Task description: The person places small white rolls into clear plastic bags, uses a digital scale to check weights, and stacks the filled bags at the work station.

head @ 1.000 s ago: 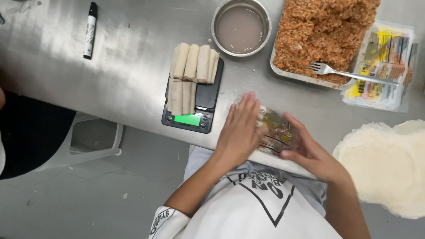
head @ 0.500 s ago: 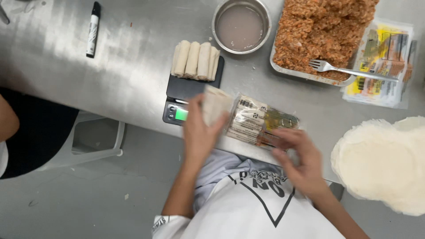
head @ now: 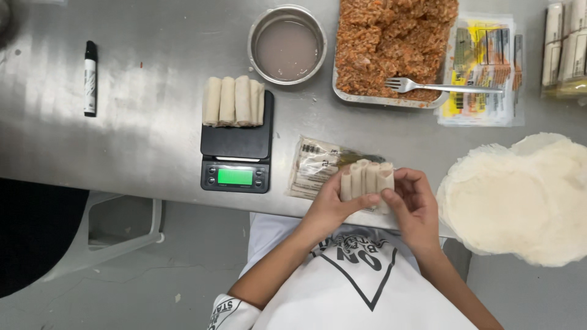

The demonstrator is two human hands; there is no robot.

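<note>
Clear printed bag (head: 318,166): near end hidden under the left hand (head: 333,205) and the four rolls (head: 367,180) held above it; contents too unclear to tell. Lower ends of the rolls covered by both hands' fingers; right hand (head: 416,208) hides the outermost roll's side. Filling tray (head: 391,99), beyond the hands: far part cut by the top edge. Wrapper stack (head: 520,195), right of the right hand: cut by the right edge. Packets (head: 565,49), far right: partly out of frame. Scale display (head: 235,176), left of the hands: reading too small to tell.
</note>
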